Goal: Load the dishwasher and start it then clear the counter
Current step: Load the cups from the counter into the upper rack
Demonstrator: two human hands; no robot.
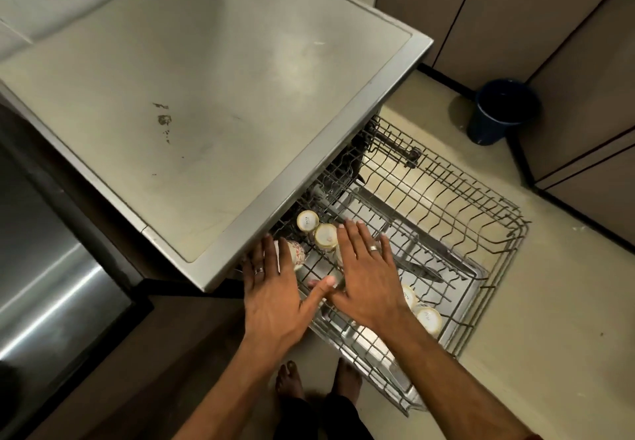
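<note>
Upturned cups (325,236) stand in the pulled-out dishwasher rack (494,244), at its tabletop-side end. The right hand (369,273) hovers spread just beside and partly over them, nearer than the left hand (275,288), also flat and open, by a tilted cup (296,254).
</note>
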